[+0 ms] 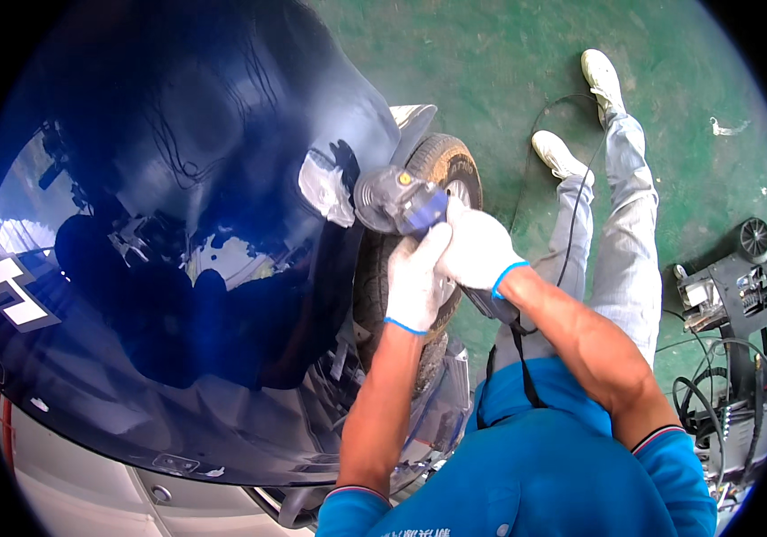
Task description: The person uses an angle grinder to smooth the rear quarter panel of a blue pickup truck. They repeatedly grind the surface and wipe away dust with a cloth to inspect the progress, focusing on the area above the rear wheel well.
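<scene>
Both of my hands, in white gloves with blue cuffs, are wrapped around an angle grinder [399, 202] with a grey head and a blue body. My left hand [415, 282] grips it from the near side, thumb up along the body. My right hand [480, 246] closes on it just to the right, partly hiding the handle. The grinder's round head is beside the edge of a glossy dark blue car body [249, 161]. A pale, dull patch [326, 188] shows on that panel just left of the head; I cannot tell whether the disc touches it.
A car wheel [457, 170] is beneath the grinder. My legs [630, 215] stretch over the green floor [491, 54]. A black cord [571, 224] loops past them. At the right is a wheeled machine [741, 304] with cables. A light-coloured vehicle panel [79, 479] lies at the lower left.
</scene>
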Motion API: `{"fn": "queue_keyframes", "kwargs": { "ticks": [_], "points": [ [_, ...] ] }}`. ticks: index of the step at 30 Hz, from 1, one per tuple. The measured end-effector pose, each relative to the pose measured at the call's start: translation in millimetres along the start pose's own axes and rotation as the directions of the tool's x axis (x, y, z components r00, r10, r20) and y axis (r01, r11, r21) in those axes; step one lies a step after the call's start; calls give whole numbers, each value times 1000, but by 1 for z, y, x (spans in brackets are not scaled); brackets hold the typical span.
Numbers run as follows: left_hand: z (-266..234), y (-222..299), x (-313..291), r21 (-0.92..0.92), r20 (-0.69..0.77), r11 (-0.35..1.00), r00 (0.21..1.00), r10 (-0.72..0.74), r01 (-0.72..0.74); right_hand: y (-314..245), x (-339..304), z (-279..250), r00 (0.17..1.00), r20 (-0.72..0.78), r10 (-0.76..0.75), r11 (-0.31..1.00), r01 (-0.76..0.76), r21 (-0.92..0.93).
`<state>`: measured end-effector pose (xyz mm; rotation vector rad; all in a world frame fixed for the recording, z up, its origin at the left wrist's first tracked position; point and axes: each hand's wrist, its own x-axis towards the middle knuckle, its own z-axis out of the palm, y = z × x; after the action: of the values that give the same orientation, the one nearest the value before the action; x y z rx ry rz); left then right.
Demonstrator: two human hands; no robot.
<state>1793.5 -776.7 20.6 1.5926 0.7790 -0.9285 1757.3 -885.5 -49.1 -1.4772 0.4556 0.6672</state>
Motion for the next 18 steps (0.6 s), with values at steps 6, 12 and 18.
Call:
{"fn": "queue_keyframes", "kwargs": {
  "ticks": [6,12,18],
  "points": [
    [0,-10,-4,-59,-50,997,997,-52,49,4,-4,4,996,41,78,996,-76,-49],
    [-3,-5,1,-106,56,993,998,-38,44,-6,-2,-4,998,19,54,997,-52,-54],
    [-1,2,-1,-87,31,995,998,-48,51,-16,-3,-9,995,43,84,993,-81,-82]
  ]
}}
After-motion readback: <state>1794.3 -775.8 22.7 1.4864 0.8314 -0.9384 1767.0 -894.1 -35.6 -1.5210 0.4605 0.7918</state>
